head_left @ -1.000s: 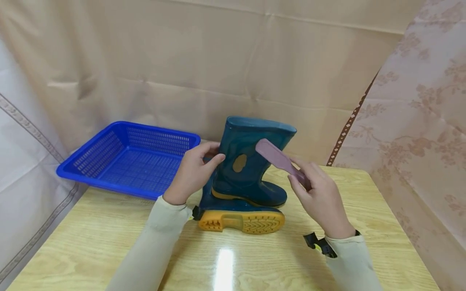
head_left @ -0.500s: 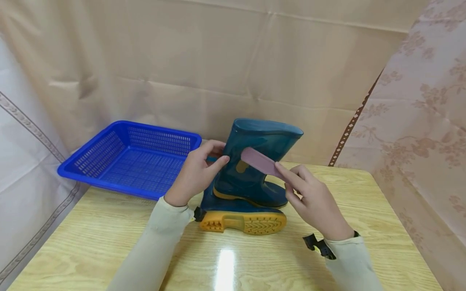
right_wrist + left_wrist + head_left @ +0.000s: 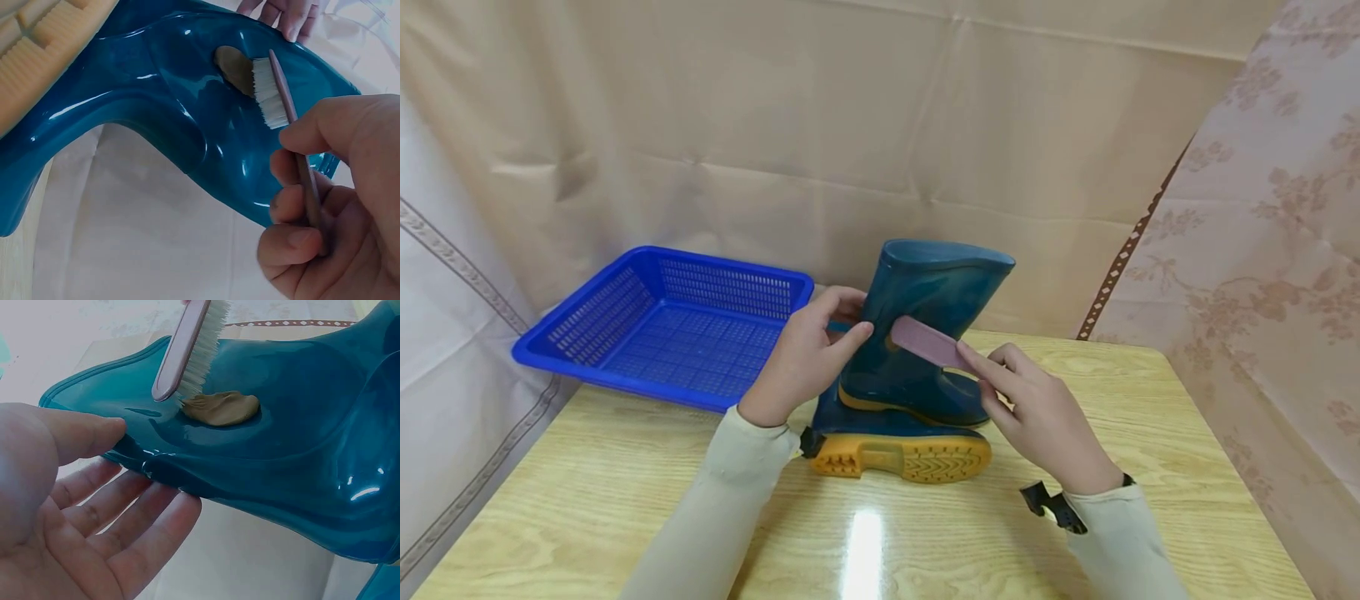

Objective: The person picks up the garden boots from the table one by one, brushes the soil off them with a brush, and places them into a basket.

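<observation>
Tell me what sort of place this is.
Probably a makeshift indoor work corner: a wood-grain table, a creased beige cloth hanging behind it, and a flower-patterned cloth along the right side.

Free rm over tbl (image 3: 940, 533) betw. sleeves (image 3: 707, 508); 2 boots (image 3: 940, 292) block ctr, basket (image 3: 625, 384) back L.

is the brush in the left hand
No, the right hand grips the brush, with its white bristles at the brown patch on the boot.
</observation>
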Tool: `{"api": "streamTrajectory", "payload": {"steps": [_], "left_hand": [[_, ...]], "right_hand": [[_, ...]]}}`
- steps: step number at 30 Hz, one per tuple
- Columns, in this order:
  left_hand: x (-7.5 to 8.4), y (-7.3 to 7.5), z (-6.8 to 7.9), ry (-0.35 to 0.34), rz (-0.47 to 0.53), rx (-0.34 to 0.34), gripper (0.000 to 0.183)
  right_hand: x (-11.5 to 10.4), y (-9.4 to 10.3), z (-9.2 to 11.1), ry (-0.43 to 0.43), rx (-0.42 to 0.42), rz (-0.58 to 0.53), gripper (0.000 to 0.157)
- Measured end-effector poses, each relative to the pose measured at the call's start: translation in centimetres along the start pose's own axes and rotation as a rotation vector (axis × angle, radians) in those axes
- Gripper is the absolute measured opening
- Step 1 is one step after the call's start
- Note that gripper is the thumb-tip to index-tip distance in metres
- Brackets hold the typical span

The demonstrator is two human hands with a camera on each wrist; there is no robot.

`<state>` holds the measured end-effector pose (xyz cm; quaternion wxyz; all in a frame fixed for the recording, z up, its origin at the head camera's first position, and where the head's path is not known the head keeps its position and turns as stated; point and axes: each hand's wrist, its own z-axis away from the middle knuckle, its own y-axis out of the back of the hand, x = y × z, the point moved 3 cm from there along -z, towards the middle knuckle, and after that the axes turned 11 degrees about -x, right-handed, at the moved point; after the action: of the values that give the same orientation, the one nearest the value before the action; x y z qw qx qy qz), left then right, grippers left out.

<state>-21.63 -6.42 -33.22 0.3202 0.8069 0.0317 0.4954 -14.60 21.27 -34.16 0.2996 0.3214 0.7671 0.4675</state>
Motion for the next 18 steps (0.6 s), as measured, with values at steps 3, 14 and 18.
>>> {"api": "streamTrajectory", "payload": {"steps": [3, 14, 18], "left_hand": [[-0.11, -0.07, -0.09, 0.022, -0.001, 0.003, 0.033], [0.12, -0.4, 0.08, -0.038, 0.01, -0.057, 0.04], [-0.07, -0.55, 0.02, -0.075, 0.026, -0.073, 0.039]], "right_hand": [[0.13, -0.08, 0.02, -0.019, -0.007, -0.011, 0.057], [-0.1, 0.45, 0.26, 0.093, 0.074, -0.023, 0.066], [-0.19, 0.6, 0.19, 0.123, 0.076, -0.006, 0.067]]}}
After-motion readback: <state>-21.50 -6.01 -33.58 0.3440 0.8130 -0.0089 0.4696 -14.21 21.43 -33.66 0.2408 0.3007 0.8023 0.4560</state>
